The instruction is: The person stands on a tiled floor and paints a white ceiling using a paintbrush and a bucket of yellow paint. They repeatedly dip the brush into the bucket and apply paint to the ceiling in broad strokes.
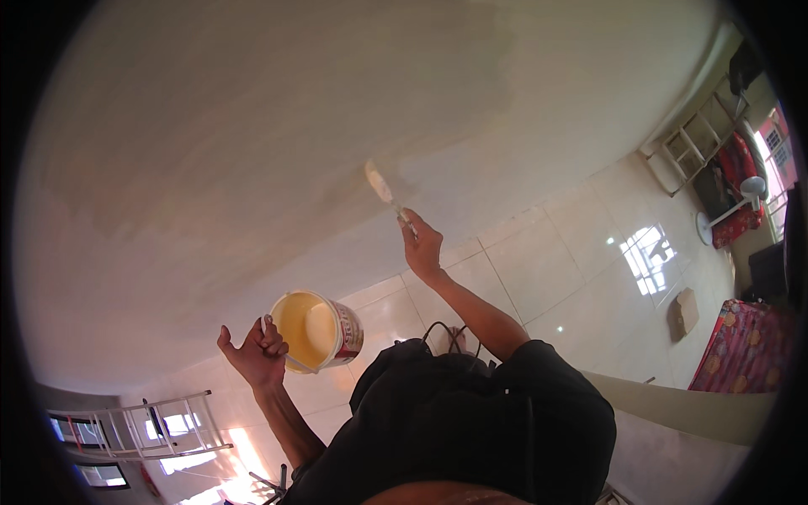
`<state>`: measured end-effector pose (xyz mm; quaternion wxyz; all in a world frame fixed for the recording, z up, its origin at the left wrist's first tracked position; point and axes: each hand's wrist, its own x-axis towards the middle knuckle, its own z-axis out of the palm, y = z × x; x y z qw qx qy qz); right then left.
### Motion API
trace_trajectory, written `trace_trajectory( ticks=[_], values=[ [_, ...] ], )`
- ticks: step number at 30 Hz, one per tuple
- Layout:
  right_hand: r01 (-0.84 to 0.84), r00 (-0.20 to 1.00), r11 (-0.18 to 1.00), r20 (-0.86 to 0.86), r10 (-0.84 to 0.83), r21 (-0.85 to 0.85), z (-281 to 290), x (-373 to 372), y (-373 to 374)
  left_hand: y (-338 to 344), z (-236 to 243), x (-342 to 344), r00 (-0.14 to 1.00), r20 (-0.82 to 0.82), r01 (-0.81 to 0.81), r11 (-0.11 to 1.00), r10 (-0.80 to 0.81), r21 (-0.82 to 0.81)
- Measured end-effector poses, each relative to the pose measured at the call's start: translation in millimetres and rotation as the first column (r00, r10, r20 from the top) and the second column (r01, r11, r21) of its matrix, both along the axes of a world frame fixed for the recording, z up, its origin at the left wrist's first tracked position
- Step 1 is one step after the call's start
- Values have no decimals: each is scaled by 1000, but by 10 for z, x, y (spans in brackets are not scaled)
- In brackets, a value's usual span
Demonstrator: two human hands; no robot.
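Note:
My right hand [422, 247] is closed round the handle of a paintbrush [379, 183]. The brush's pale head points up toward the wall [278, 143], and whether it touches the surface is hard to tell. Darker, damp-looking patches spread over the wall around and above it. My left hand [259, 352] grips the handle of a bucket [349, 330], thumb held out to the side. The bucket is white with a printed label, and its inside is yellowish with a pale patch at the bottom. It hangs tilted near the foot of the wall.
Glossy floor tiles [539, 261] run along the wall's base. A ladder [139, 427] is at the lower left, another ladder [703, 139] at the far right. Near that one stands a white pedestal fan [730, 215]. A piece of cardboard [686, 313] and a red patterned cloth [741, 347] are at the right.

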<state>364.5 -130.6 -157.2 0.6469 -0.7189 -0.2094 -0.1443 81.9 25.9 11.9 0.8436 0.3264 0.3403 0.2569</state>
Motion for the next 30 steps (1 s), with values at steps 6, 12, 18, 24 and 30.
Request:
trace_trajectory(
  ticks=[6,12,18,24,30],
  values=[
    [98,995,993,-29,-100,-69,124,376,-439,-27,86,117,998,-31,-58,998,59,34],
    [568,816,822,97,-569,44,72,1641,-1091,-27,30,36,999,33,-40,999,39,12],
    [563,817,826,141,-559,8,53,1600,-546,-22,-7,54,997,29,-68,998,68,-17],
    [131,991,991,-13,-131,-18,40,194,302,35,-50,47,999,14,-41,999,42,-27],
    [-284,958,958,-52,282,-39,492,-376,153,95,-83,29,1000,12,25,999,-26,19]
  ],
)
